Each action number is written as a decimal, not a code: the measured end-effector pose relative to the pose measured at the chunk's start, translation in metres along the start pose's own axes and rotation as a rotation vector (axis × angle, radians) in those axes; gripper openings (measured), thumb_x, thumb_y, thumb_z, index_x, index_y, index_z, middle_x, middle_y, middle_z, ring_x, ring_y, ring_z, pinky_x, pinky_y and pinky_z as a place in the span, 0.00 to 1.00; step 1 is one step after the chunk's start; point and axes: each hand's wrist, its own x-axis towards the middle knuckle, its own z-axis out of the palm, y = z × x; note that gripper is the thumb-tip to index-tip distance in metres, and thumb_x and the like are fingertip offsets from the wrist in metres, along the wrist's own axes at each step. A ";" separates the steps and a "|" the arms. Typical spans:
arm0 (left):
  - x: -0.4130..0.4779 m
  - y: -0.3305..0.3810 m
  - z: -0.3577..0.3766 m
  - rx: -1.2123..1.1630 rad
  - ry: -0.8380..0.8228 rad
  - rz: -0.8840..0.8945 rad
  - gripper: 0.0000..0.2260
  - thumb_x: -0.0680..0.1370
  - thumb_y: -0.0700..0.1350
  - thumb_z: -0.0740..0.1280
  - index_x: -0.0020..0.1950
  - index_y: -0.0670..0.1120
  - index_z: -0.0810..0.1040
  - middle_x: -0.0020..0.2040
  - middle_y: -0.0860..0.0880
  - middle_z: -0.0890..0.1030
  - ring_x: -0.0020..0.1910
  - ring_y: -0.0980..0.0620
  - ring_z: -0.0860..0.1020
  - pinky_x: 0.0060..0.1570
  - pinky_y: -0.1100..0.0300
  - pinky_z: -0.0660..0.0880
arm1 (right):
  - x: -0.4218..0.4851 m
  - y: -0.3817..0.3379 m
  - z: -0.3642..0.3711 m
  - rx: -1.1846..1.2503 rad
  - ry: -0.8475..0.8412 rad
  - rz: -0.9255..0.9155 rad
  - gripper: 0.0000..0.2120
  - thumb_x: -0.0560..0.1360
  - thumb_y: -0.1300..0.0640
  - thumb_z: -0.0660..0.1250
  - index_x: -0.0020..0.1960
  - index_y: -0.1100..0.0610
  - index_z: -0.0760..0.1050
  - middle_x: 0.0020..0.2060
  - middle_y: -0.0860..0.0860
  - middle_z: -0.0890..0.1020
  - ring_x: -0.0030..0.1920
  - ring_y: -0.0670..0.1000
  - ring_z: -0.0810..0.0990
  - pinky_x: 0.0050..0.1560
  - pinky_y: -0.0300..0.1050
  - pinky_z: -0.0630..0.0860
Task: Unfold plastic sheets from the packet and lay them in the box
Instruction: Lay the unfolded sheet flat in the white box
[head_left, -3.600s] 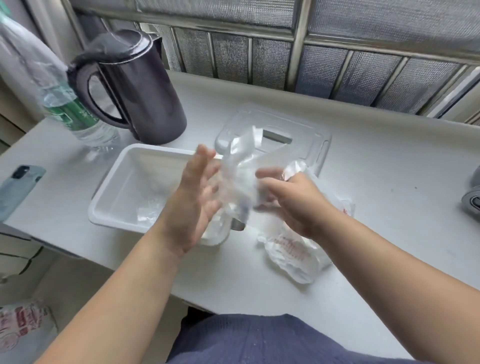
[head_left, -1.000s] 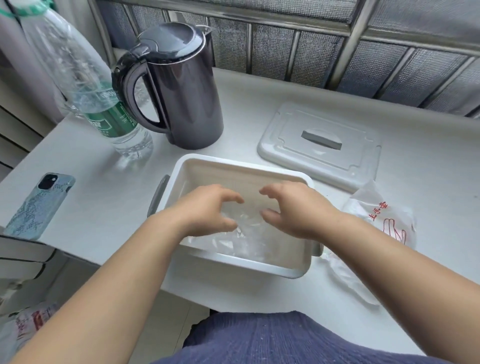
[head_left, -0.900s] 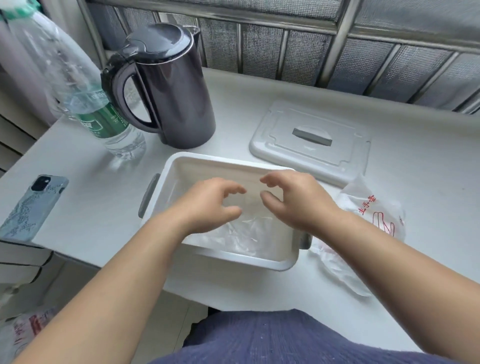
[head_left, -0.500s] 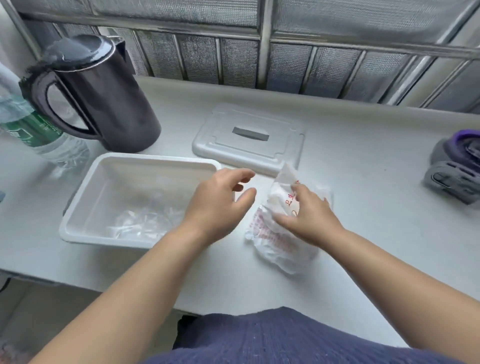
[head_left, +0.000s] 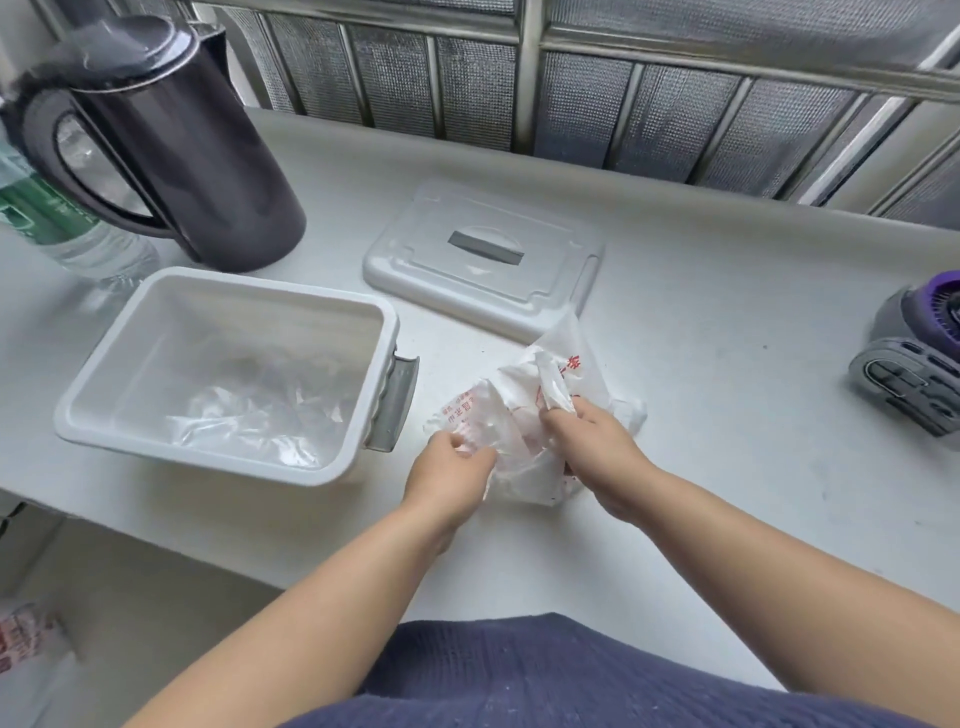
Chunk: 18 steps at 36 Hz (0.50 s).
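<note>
Moved since half a second earlier: left hand (head_left: 451, 462), then open and hovering between box and packet, now down on the packet's near-left edge. View also shifted, bringing the box further into frame.

Item 1. Packet (head_left: 511, 415): crumpled white film on the counter (head_left: 701, 322), just right of the box, its far corner touching the lid (head_left: 483, 260). Long axis runs from near-left to far-right.
Item 2. Left hand: fingers curled, pinching the packet's near-left edge.
Item 3. Right hand (head_left: 597, 449): fingers curled, gripping the packet at a raised fold by its mouth. The fold may be a sheet starting out; the crumpling makes that unclear.
Item 4. Box (head_left: 228, 283): white, open, grey side handle, long axis roughly across the counter. Lies left of both hands, with the left hand nearer. Anything drawn out will likely travel leftward over the handle side.
Item 5. Plastic sheets (head_left: 249, 410): clear, wrinkled, lying on the box floor.
Item 6. Writing: red characters and small red print on the packet, too creased to read. Green label on the bottle (head_left: 47, 223), text not legible.
Item 7. Surroundings: dark kettle (head_left: 171, 140) behind the box, purple-and-grey device (head_left: 914, 364) at far right.
</note>
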 end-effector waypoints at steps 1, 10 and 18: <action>0.004 0.000 0.002 0.011 0.012 0.010 0.14 0.73 0.50 0.67 0.55 0.48 0.71 0.51 0.45 0.80 0.45 0.47 0.78 0.53 0.50 0.78 | 0.001 0.000 0.000 0.021 -0.015 0.003 0.06 0.71 0.55 0.59 0.38 0.53 0.74 0.36 0.50 0.78 0.40 0.55 0.76 0.43 0.47 0.71; 0.028 0.011 0.015 0.194 0.016 0.057 0.06 0.76 0.45 0.66 0.40 0.48 0.71 0.37 0.51 0.74 0.39 0.48 0.74 0.39 0.57 0.69 | 0.008 0.001 -0.008 0.115 -0.051 0.057 0.06 0.75 0.54 0.60 0.43 0.54 0.74 0.37 0.55 0.76 0.39 0.53 0.76 0.42 0.47 0.72; 0.034 0.011 0.022 -0.051 -0.049 0.034 0.07 0.79 0.43 0.62 0.42 0.45 0.71 0.41 0.44 0.79 0.41 0.45 0.80 0.43 0.54 0.75 | 0.007 -0.005 -0.011 -0.029 0.046 -0.036 0.12 0.78 0.56 0.58 0.39 0.54 0.74 0.37 0.51 0.80 0.43 0.54 0.78 0.45 0.46 0.73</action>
